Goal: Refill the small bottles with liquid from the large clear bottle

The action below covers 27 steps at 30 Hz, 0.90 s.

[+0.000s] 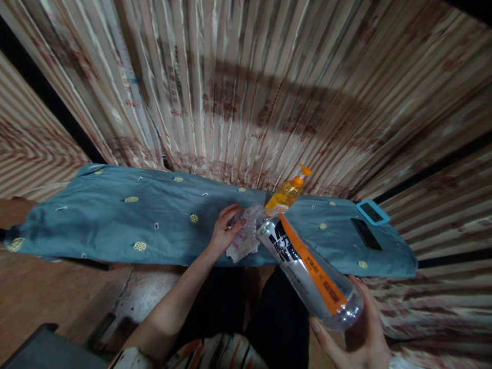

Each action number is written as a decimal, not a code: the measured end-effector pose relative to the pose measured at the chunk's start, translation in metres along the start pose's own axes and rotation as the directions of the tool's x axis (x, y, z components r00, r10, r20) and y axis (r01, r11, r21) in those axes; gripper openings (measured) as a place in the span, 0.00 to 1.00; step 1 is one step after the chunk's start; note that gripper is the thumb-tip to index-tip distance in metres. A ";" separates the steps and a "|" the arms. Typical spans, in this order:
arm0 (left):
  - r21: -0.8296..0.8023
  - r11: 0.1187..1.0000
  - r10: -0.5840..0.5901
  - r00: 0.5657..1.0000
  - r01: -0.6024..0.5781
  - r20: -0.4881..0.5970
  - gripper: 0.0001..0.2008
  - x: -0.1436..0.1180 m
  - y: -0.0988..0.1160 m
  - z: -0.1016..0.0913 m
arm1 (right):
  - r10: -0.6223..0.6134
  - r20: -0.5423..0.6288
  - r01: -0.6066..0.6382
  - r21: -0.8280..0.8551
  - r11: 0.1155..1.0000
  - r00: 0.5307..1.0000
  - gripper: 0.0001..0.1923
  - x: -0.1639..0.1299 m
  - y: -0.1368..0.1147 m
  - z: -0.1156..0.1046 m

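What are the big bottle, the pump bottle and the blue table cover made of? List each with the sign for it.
Big bottle in the right hand: clear, glossy plastic, by the look; you see through its base, and a printed orange-and-black label wraps it.
Pump bottle: translucent plastic showing amber liquid, with an opaque orange pump.
Blue table cover: matte woven cloth; it wrinkles and drapes, with yellow stitched-looking motifs.

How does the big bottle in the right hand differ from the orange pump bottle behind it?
The clear bottle looks far larger than the pump bottle. It is held tilted in the right hand; the pump bottle rests on the blue cloth. It looks empty; the pump bottle holds orange liquid. Both are see-through plastic.
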<state>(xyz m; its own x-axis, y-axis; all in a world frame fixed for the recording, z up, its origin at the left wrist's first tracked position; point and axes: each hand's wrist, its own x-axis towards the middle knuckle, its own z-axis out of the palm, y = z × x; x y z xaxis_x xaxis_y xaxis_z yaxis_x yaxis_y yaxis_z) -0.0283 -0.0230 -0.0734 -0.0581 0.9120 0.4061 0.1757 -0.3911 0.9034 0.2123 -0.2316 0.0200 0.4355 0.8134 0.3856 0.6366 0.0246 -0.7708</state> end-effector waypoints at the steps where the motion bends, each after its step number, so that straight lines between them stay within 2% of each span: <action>1: -0.018 1.000 -0.014 1.000 0.014 -0.005 0.16 0.000 0.000 0.001 | -0.003 0.000 0.003 0.003 1.000 1.000 0.50 0.000 0.000 0.000; 8: -0.136 0.986 -0.096 0.995 0.093 -0.016 0.17 -0.003 -0.001 0.006 | 0.018 0.019 -0.019 0.019 1.000 1.000 0.51 0.000 0.000 -0.001; 18: -0.137 0.985 -0.102 0.995 0.101 0.000 0.17 -0.002 0.001 0.005 | -0.003 0.007 0.003 -0.030 1.000 1.000 0.51 0.002 -0.001 -0.003; 23: -0.136 0.985 -0.108 0.994 0.109 0.012 0.16 -0.003 0.001 0.004 | -0.039 -0.010 0.038 -0.083 0.996 0.999 0.48 0.004 -0.003 -0.004; 27: -0.136 0.985 -0.103 0.995 0.103 0.001 0.16 -0.003 0.001 0.005 | -0.024 -0.004 0.023 -0.054 0.998 1.000 0.49 0.003 -0.004 -0.004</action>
<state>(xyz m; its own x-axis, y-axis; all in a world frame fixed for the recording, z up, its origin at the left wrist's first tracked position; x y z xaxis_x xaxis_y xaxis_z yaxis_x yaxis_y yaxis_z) -0.0228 -0.0258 -0.0749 -0.0751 0.9476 0.3104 0.0332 -0.3087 0.9506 0.2136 -0.2310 0.0261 0.4230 0.8101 0.4059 0.6798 0.0123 -0.7332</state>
